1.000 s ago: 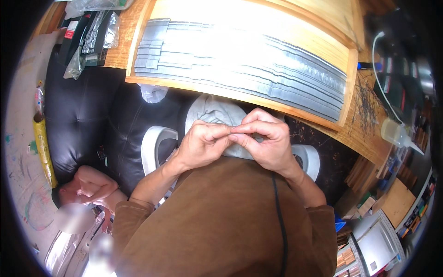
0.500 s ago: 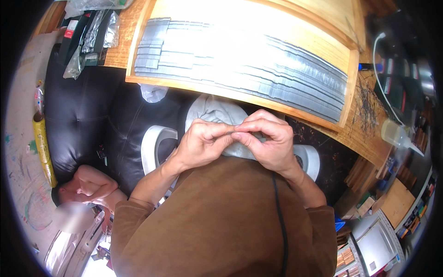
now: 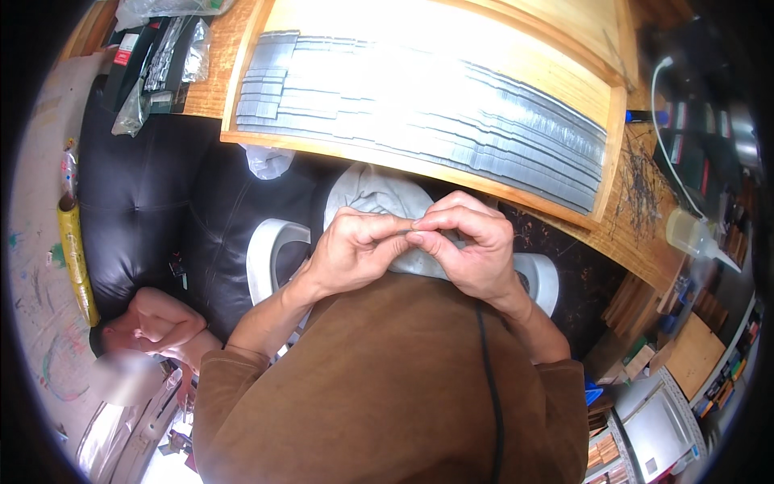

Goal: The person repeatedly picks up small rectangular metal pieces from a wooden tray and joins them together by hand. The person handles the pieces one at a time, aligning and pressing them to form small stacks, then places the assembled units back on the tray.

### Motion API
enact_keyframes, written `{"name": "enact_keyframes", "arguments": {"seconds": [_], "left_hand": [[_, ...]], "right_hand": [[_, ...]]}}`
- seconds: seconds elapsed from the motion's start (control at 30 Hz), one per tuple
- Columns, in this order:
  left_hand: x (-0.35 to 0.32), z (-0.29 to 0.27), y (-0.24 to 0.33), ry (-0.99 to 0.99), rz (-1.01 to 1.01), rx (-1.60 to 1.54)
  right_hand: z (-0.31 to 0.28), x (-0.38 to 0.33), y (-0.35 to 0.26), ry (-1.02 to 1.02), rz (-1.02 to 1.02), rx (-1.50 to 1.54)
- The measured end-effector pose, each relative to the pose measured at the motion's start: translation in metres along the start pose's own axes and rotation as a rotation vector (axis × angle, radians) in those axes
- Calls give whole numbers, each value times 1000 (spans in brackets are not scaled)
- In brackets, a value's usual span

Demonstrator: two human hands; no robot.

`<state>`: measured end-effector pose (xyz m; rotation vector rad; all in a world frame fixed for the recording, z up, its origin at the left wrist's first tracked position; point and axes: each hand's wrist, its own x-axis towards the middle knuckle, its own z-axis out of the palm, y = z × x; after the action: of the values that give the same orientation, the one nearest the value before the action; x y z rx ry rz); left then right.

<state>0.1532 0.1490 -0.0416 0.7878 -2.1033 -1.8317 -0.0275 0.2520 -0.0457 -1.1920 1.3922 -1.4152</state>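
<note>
My left hand (image 3: 355, 250) and my right hand (image 3: 472, 242) meet in front of my chest, fingertips pinched together on a small thin item (image 3: 411, 234) that is mostly hidden between the fingers. Both hands hover over a grey cloth (image 3: 379, 194) on my lap. Just beyond them lies a wooden tray (image 3: 613, 153) filled with long rows of grey metal strips (image 3: 427, 113).
A black leather seat (image 3: 145, 194) is at the left, with white chair arms (image 3: 266, 258) at my sides. Another person lies at the lower left (image 3: 161, 323). A clear squeeze bottle (image 3: 693, 234) and a white cable (image 3: 657, 121) sit on the right bench.
My fingers have shifted slightly around the small item; both hands stay in the same place.
</note>
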Motion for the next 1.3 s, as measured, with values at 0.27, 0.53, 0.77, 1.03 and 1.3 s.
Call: {"name": "enact_keyframes", "arguments": {"seconds": [0.27, 0.53, 0.77, 1.03, 1.3], "left_hand": [[-1, 5, -6, 44, 46, -32], [-1, 6, -3, 55, 60, -6], [6, 9, 9, 33, 97, 18], [17, 17, 18, 39, 223, -130], [76, 16, 97, -2, 493, 148]], "right_hand": [[-1, -4, -2, 12, 1, -37], [2, -3, -5, 26, -82, -105], [-7, -9, -12, 115, -137, -180], [-142, -30, -134, 521, 14, -820], [-136, 9, -140, 216, -190, -689]]}}
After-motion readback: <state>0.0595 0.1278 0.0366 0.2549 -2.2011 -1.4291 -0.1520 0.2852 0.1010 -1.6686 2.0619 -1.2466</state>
